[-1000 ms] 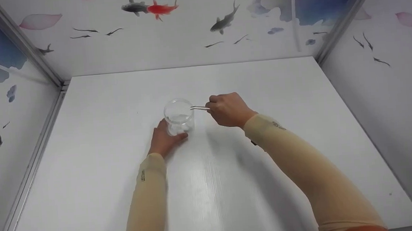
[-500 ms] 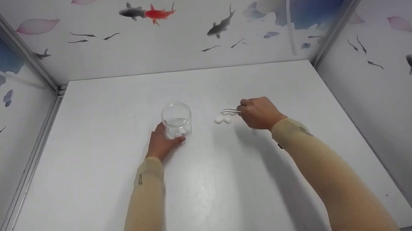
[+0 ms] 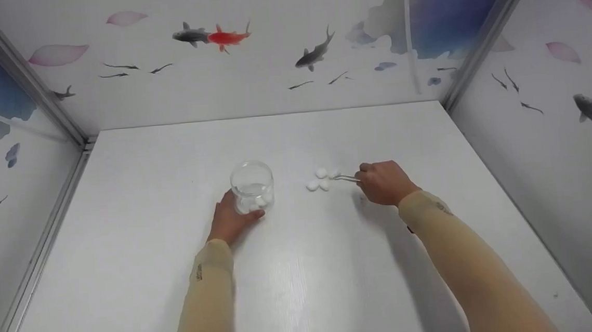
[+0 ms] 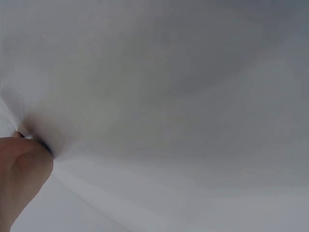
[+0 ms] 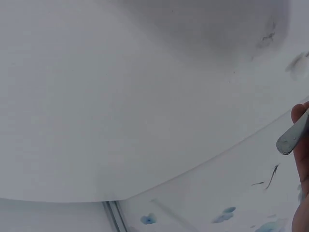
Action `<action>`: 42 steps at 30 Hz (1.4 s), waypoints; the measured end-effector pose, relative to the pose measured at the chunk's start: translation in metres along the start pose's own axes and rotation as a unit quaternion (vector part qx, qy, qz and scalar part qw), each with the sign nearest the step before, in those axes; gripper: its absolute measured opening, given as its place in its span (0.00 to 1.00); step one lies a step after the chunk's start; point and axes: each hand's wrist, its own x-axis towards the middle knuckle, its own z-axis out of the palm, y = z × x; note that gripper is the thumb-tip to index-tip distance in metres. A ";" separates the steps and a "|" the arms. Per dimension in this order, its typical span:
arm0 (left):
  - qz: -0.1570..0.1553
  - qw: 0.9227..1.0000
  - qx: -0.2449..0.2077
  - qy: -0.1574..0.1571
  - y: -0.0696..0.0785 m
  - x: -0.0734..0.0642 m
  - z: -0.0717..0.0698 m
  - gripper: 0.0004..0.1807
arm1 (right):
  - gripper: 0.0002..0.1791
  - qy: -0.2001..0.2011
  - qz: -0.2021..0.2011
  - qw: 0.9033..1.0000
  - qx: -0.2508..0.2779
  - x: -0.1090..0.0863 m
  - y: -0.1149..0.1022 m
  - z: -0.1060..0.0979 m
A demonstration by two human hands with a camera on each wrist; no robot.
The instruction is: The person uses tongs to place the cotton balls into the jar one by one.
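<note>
The right hand (image 3: 386, 183) pinched tweezers (image 3: 348, 178), tips at white balls (image 3: 321, 173) on the table (image 3: 293, 280); to the left, the left hand (image 3: 231, 220) curled round a clear jar (image 3: 251, 175), more balls (image 3: 260, 201) inside.

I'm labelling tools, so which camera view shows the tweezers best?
The head view: there the tweezers show their working length, running from the right hand toward the white balls. The right wrist view catches just their rounded end; the left wrist view shows none of them.
</note>
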 end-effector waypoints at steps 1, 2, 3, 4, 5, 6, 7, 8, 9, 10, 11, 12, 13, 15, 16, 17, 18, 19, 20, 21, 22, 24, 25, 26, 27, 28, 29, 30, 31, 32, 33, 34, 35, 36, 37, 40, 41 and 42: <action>0.000 1.000 -0.001 0.000 -0.001 -0.001 0.000 0.58 | 0.04 -0.001 0.001 1.000 0.004 -0.001 -0.001 0.002; 0.002 1.000 -0.002 0.000 -0.001 -0.002 0.001 0.58 | 0.04 -0.003 0.003 1.000 0.007 -0.002 -0.002 0.003; 0.002 1.000 -0.001 0.001 -0.002 -0.002 0.000 0.58 | 0.04 -0.004 0.004 1.000 0.009 -0.003 -0.003 0.004; 0.004 1.000 0.000 0.001 -0.002 -0.003 0.000 0.58 | 0.04 -0.006 0.004 1.000 0.012 -0.003 -0.004 0.005; 0.007 1.000 0.001 0.002 -0.002 -0.003 0.000 0.57 | 0.04 -0.007 0.005 1.000 0.014 -0.003 -0.004 0.006; 0.008 1.000 0.001 0.004 -0.002 -0.002 0.000 0.57 | 0.03 -0.008 0.005 1.000 0.016 -0.003 -0.005 0.007; 0.009 1.000 0.001 0.004 -0.001 -0.002 -0.001 0.57 | 0.03 -0.010 0.006 1.000 0.019 -0.002 -0.005 0.008; 0.007 1.000 0.002 0.004 -0.001 -0.002 -0.001 0.57 | 0.03 -0.013 0.006 1.000 0.021 -0.002 -0.005 0.009; 0.008 1.000 0.002 0.004 -0.001 -0.001 -0.001 0.57 | 0.03 -0.014 0.007 1.000 0.024 -0.001 -0.005 0.010; 0.008 1.000 0.002 0.004 -0.001 -0.001 0.000 0.57 | 0.03 -0.016 0.008 0.999 0.026 0.000 -0.004 0.011; 0.006 1.000 0.001 0.003 0.000 0.000 0.000 0.58 | 0.03 -0.019 0.008 0.999 0.028 0.000 -0.004 0.011; 0.006 1.000 0.000 0.004 0.000 0.001 0.000 0.58 | 0.03 -0.021 0.009 0.999 0.027 0.001 -0.004 0.011; 0.006 1.000 -0.003 0.004 0.000 0.001 0.000 0.58 | 0.03 -0.023 0.008 0.999 0.026 0.002 -0.004 0.012; 0.009 1.000 -0.005 0.005 0.000 0.002 0.001 0.57 | 0.04 -0.027 0.008 0.999 0.023 0.003 -0.006 0.013; 0.008 1.000 -0.007 0.005 0.001 0.002 0.001 0.58 | 0.04 -0.030 0.008 0.999 0.021 0.004 -0.007 0.013; 0.008 1.000 -0.008 0.006 0.001 0.002 0.002 0.58 | 0.04 -0.031 0.007 0.999 0.021 0.005 -0.008 0.013; 0.008 1.000 -0.009 0.006 0.001 0.002 0.002 0.58 | 0.04 -0.032 0.008 0.999 0.022 0.005 -0.009 0.014; 0.006 1.000 -0.009 0.005 0.001 0.002 0.002 0.58 | 0.04 -0.031 0.008 0.999 0.027 0.006 -0.010 0.014; 0.003 1.000 -0.009 0.003 0.000 0.002 0.002 0.58 | 0.04 -0.031 0.009 0.999 0.031 0.006 -0.011 0.015; 0.000 1.000 -0.007 0.001 0.000 0.003 0.003 0.58 | 0.03 -0.029 0.009 0.999 0.035 0.006 -0.012 0.015; 0.000 1.000 -0.004 -0.001 -0.001 0.003 0.003 0.59 | 0.03 -0.027 0.010 0.999 0.040 0.007 -0.013 0.016; -0.001 1.000 -0.002 -0.002 -0.003 0.003 0.002 0.59 | 0.03 -0.022 0.010 0.998 0.050 0.007 -0.015 0.017; -0.001 1.000 0.000 -0.002 -0.003 0.003 0.002 0.59 | 0.03 -0.021 0.010 0.998 0.052 0.007 -0.015 0.017; 0.001 1.000 0.002 -0.002 -0.004 0.004 0.002 0.59 | 0.03 -0.019 0.010 0.998 0.053 0.007 -0.016 0.018; 0.003 1.000 0.003 -0.002 -0.004 0.004 0.002 0.59 | 0.03 -0.018 0.011 0.998 0.054 0.008 -0.017 0.018; 0.004 1.000 0.002 -0.002 -0.004 0.004 0.002 0.59 | 0.03 -0.019 0.011 0.998 0.054 0.008 -0.017 0.019; 0.003 1.000 0.002 0.000 -0.004 0.004 0.002 0.59 | 0.03 -0.018 0.010 0.998 0.055 0.008 -0.017 0.019; 0.002 1.000 0.004 0.000 -0.004 0.004 0.002 0.59 | 0.03 -0.018 0.010 0.998 0.056 0.009 -0.018 0.019; 0.002 1.000 0.006 -0.002 -0.005 0.003 0.002 0.59 | 0.03 -0.019 0.010 0.998 0.058 0.009 -0.018 0.019; 0.002 1.000 0.007 -0.001 -0.005 0.003 0.002 0.59 | 0.03 -0.019 0.011 0.998 0.060 0.009 -0.018 0.019; 0.001 1.000 0.008 -0.001 -0.005 0.003 0.002 0.59 | 0.03 -0.019 0.012 0.998 0.062 0.010 -0.018 0.019; -0.001 1.000 0.009 0.000 -0.005 0.003 0.002 0.59 | 0.03 -0.019 0.012 0.998 0.064 0.010 -0.018 0.020; -0.003 1.000 0.011 0.001 -0.005 0.003 0.002 0.58 | 0.03 -0.020 0.012 0.998 0.066 0.011 -0.018 0.020; -0.003 1.000 0.012 0.001 -0.004 0.003 0.002 0.58 | 0.03 -0.021 0.012 0.997 0.067 0.011 -0.018 0.020; -0.003 1.000 0.011 0.000 -0.004 0.002 0.002 0.58 | 0.03 -0.023 0.012 0.997 0.068 0.012 -0.018 0.019; -0.006 1.000 0.014 -0.001 -0.003 0.003 0.001 0.58 | 0.03 -0.027 0.012 0.997 0.066 0.014 -0.017 0.018; -0.004 1.000 0.013 -0.001 -0.003 0.003 0.001 0.58 | 0.03 -0.029 0.011 0.997 0.065 0.014 -0.017 0.018; -0.003 1.000 0.014 0.000 -0.003 0.003 0.000 0.58 | 0.03 -0.029 0.011 0.997 0.064 0.016 -0.016 0.017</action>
